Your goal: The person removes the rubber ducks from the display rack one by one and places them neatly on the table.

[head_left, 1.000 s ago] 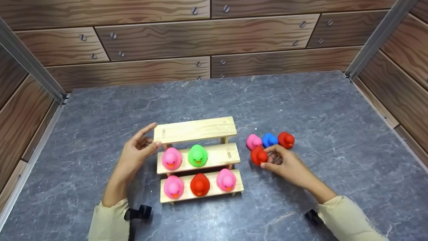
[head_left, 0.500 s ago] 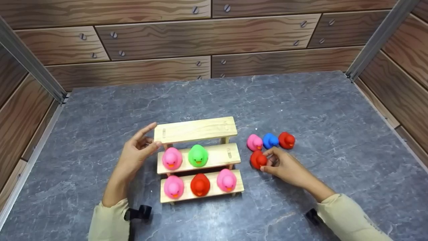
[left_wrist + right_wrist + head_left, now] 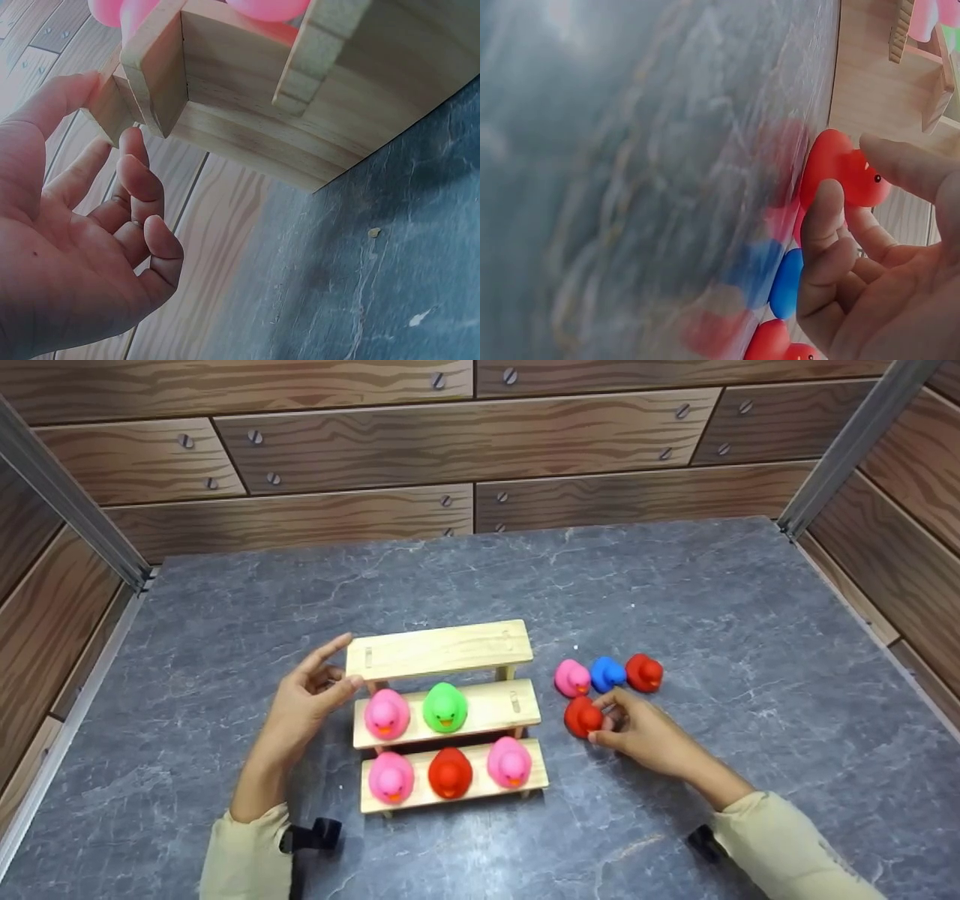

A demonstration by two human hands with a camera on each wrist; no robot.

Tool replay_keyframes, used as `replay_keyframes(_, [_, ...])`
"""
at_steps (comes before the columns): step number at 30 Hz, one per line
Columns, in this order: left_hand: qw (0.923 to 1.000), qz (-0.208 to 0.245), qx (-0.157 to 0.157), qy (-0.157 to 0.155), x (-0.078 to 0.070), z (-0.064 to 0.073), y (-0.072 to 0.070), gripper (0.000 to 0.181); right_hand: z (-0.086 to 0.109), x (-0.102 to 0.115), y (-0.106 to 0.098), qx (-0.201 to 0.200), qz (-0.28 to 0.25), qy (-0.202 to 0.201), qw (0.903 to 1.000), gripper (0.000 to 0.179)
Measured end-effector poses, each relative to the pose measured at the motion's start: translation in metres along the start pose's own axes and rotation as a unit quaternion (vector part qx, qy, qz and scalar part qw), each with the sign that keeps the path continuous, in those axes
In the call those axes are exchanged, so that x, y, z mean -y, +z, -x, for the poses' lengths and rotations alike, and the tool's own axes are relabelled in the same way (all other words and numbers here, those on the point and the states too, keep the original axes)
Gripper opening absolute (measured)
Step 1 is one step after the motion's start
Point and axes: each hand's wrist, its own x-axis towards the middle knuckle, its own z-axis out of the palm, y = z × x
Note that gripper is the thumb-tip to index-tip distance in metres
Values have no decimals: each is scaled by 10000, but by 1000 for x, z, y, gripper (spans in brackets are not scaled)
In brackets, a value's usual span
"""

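Note:
My left hand [image 3: 300, 701] is at the left end of the three-tier wooden stand [image 3: 439, 651], thumb and index finger pinching the top board across its width. The other fingers are loosely curled below it in the left wrist view. My right hand [image 3: 637, 731] holds a red rubber duck [image 3: 582, 717] between thumb and fingers, right of the stand. In the right wrist view the duck's base is right at the tabletop. A pink duck [image 3: 386, 715] and a green duck [image 3: 445, 708] sit on the middle tier. Two pink ducks flank a red duck [image 3: 450, 773] on the bottom tier.
Behind the held duck, a pink duck [image 3: 572, 679], a blue duck [image 3: 607, 673] and a red duck [image 3: 644, 673] stand in a row on the grey marbled tabletop [image 3: 712, 600]. Wood-patterned walls [image 3: 450, 442] enclose the table at the back and sides.
The held red duck has shifted slightly toward me and turned to face more to the right, with my right hand still at it. The left hand and the stand stay put.

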Motion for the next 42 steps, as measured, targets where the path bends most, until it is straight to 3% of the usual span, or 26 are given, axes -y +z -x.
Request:
replay_keyframes(21, [10000,78,53,19,0,-1,-1,57,0,3,-5,50,337,-32,9994,33])
replay_keyframes(31, [10000,71,44,23,0,0,0,57,4,2,-9,47,173,-89,9998,48])
replay_keyframes(42, [10000,63,22,27,0,0,0,57,14,11,-14,-107,136,-83,9998,47])
